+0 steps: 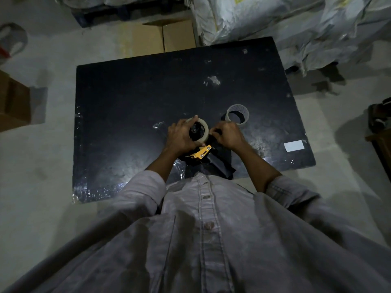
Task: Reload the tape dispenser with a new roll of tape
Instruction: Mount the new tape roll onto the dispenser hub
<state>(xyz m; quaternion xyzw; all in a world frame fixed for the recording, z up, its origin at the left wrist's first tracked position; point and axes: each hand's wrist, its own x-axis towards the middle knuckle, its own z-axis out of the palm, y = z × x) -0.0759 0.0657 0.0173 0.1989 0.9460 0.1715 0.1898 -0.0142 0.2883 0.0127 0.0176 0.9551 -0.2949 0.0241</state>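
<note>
On a scuffed black board (127, 115) over pale concrete floor (48, 60), both hands clutch the tape dispenser (201, 154).

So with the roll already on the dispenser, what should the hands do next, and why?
Probably pull the tape's free end toward the yellow blade guard. The new roll already sits on the hub, steadied by the left hand, and the right hand is pinching at its edge.
</note>
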